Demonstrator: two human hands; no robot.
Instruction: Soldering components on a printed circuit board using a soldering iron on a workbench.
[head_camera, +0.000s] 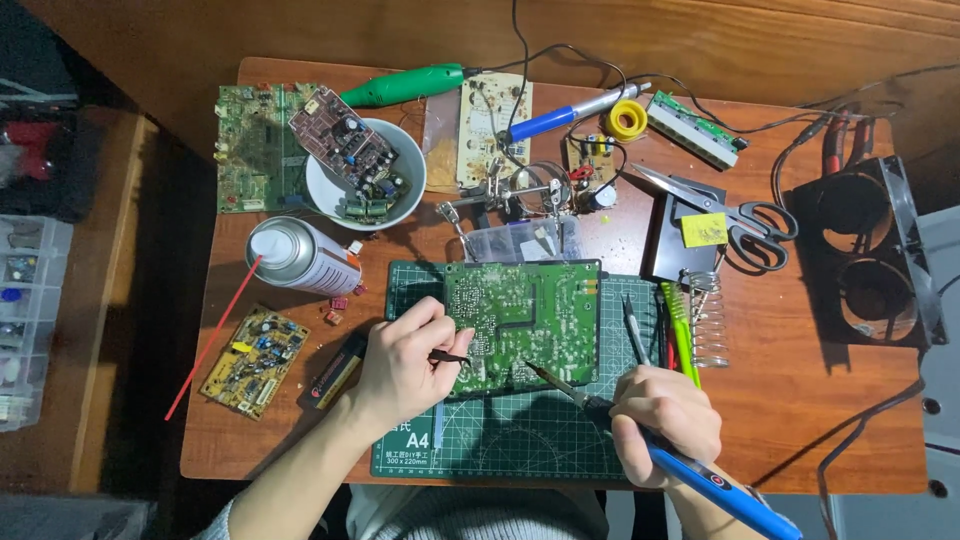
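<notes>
A green circuit board (525, 320) lies solder side up on a dark green cutting mat (520, 440). My left hand (405, 365) rests at the board's left edge and pinches black tweezers (450, 357) whose tip touches the board. My right hand (665, 420) grips a blue soldering iron (720, 490); its metal tip (545, 378) reaches the board's lower edge.
A white bowl (405, 195) holding a small circuit board, a spray can (305, 258) with a red straw, several loose boards, scissors (745, 220), a solder spool (627, 118), an iron stand coil (708, 320), a clear box (515, 240) and a black double fan (870, 255) crowd the wooden table (800, 400).
</notes>
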